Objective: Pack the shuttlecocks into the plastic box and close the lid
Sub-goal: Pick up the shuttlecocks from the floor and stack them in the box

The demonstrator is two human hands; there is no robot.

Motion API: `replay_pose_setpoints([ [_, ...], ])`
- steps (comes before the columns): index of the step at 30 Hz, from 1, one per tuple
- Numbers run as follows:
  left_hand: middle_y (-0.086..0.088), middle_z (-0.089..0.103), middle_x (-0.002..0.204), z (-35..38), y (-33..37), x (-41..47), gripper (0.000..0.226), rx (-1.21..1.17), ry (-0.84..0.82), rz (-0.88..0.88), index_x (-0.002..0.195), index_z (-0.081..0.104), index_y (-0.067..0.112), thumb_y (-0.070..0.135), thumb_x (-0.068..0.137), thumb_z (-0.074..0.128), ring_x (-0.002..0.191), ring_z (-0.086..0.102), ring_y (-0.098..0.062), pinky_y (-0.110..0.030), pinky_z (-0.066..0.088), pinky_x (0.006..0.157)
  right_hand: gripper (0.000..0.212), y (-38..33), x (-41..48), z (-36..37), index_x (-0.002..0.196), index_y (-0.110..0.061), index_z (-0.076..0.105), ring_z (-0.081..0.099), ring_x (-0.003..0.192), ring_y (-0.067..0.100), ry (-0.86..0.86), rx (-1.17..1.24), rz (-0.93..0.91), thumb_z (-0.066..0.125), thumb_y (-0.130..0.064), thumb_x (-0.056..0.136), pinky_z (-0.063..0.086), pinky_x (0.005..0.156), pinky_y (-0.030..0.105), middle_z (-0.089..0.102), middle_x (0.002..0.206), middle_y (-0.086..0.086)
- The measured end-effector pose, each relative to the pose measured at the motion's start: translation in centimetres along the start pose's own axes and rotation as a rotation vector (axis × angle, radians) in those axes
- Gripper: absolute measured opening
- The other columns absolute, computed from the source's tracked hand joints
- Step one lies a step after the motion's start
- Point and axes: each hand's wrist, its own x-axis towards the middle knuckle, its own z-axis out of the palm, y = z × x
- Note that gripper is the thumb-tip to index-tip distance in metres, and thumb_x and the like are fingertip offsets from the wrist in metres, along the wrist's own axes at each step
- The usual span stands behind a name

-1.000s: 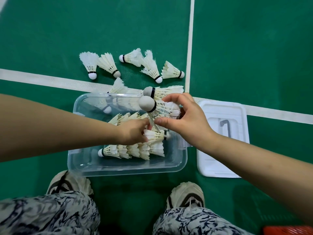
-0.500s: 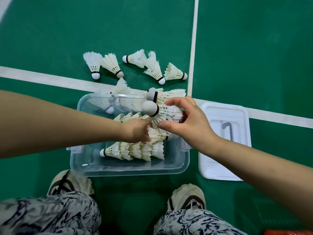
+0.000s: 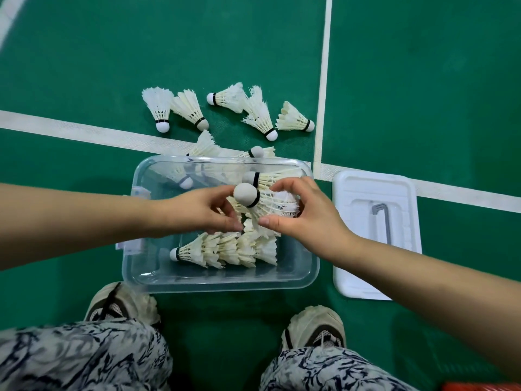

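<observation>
A clear plastic box sits open on the green floor between my feet. Inside it lies a nested row of white shuttlecocks, cork end to the left. My right hand grips two shuttlecocks by their feathers above the box, corks pointing left. My left hand reaches in from the left, fingers pinched on another stack of shuttlecocks just under those corks. Several loose shuttlecocks lie on the floor behind the box. The white lid lies flat to the right of the box.
A grey metal hex key rests on the lid. White court lines cross the floor behind the box. My two shoes stand just below the box. A red object shows at the bottom right corner.
Both hands have lifted slightly and moved toward the box's far side. My left hand's fingers have come up to the corks of the held shuttlecocks.
</observation>
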Motion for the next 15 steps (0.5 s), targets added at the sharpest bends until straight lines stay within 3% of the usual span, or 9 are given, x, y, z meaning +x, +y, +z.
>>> replay_pose_setpoints([
  [3,0.007,0.065,0.093,0.9,-0.2,-1.2,0.039,-0.067,-0.063,-0.005,0.088,0.06,0.045,0.046,0.052,0.074,0.077,0.06,-0.001,-0.022,0.05,0.068,0.047,-0.1,-0.2,0.7,0.107,-0.031,0.053,0.042,0.099,0.001,-0.041,-0.044,0.011,0.077,-0.038,0.067,0.032,0.076,0.005,0.045,0.108,-0.011],
  [6,0.014,0.066,0.1,1.2,-0.6,-1.9,0.052,-0.168,-0.073,-0.035,0.1,0.059,0.039,0.054,0.051,0.067,0.09,0.06,0.0,-0.022,0.049,0.073,0.05,-0.2,-0.4,1.5,0.114,-0.029,0.051,0.041,0.103,0.004,-0.101,-0.113,0.01,0.075,-0.038,0.071,0.034,0.079,0.018,0.041,0.11,-0.01],
  [8,0.011,0.064,0.104,1.2,-0.7,-2.0,0.053,-0.243,-0.054,-0.056,0.105,0.059,0.04,0.054,0.054,0.065,0.09,0.06,-0.003,-0.022,0.048,0.074,0.052,-0.3,-0.7,1.9,0.12,-0.028,0.049,0.042,0.102,0.006,-0.17,-0.136,0.006,0.072,-0.038,0.074,0.035,0.078,0.019,0.039,0.11,-0.008],
  [10,0.002,0.063,0.105,1.0,-0.8,-1.9,0.045,-0.219,-0.014,-0.058,0.107,0.061,0.031,0.048,0.066,0.066,0.089,0.058,-0.007,-0.02,0.048,0.073,0.054,-0.5,-1.0,2.2,0.125,-0.028,0.046,0.045,0.097,0.007,-0.243,-0.143,0.004,0.069,-0.038,0.078,0.037,0.079,0.019,0.039,0.11,-0.007],
  [12,-0.006,0.061,0.099,0.9,-0.7,-1.7,0.022,-0.23,0.057,-0.07,0.1,0.063,0.019,0.03,0.081,0.065,0.084,0.054,-0.012,-0.014,0.047,0.065,0.052,-0.5,-1.2,2.6,0.127,-0.029,0.045,0.046,0.096,0.008,-0.272,-0.152,0.0,0.067,-0.036,0.08,0.04,0.085,0.022,0.041,0.113,-0.005],
  [15,-0.005,0.061,0.087,0.9,-0.8,-1.7,0.009,-0.287,0.086,-0.093,0.09,0.061,0.014,0.014,0.081,0.063,0.072,0.055,-0.012,-0.015,0.047,0.059,0.047,-0.5,-1.1,3.1,0.123,-0.028,0.049,0.047,0.087,0.006,-0.241,-0.151,-0.009,0.067,-0.032,0.08,0.039,0.081,0.022,0.043,0.111,-0.006],
])
